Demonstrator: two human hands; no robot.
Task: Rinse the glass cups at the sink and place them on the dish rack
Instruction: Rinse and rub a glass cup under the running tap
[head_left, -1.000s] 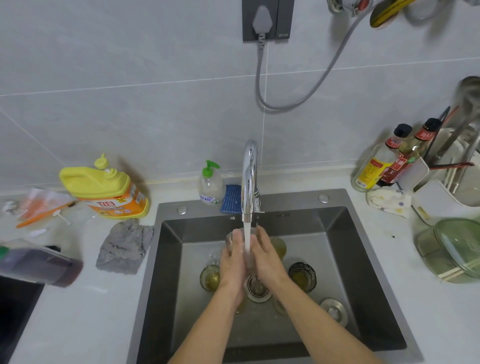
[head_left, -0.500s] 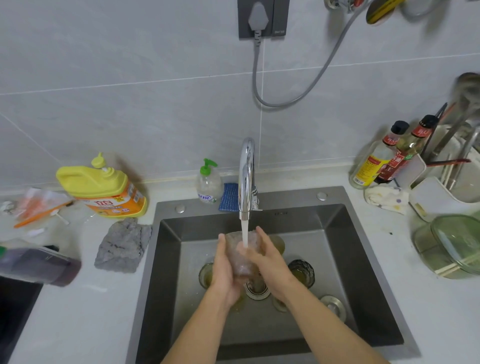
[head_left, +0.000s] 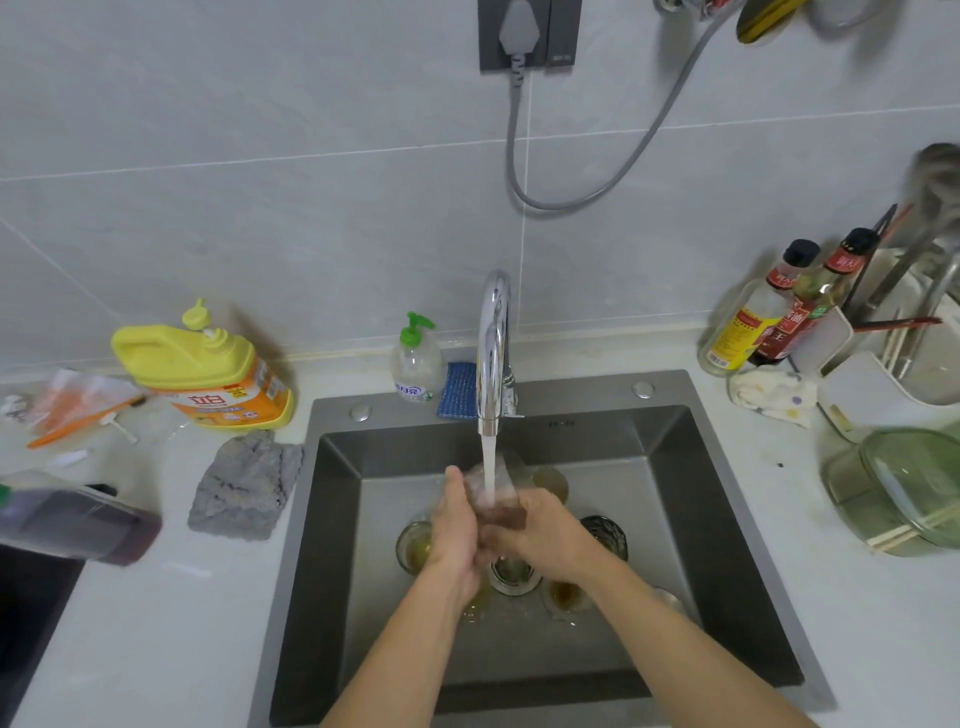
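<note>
head view: both hands wrapped round one glass cup (head_left: 493, 491) under the faucet (head_left: 492, 353) stream, over the sink (head_left: 727, 519) middle. left hand (head_left: 457, 530) closed on cup's left side, right hand (head_left: 545, 535) closed on lower right. cup tilted, mouth up-back toward spout. dish rack (head_left: 893, 384) sits far right on counter (head_left: 156, 623), so right hand nearer for placing. other cups (head_left: 414, 545) stand on sink floor w/ yellowish liquid inside.
</note>
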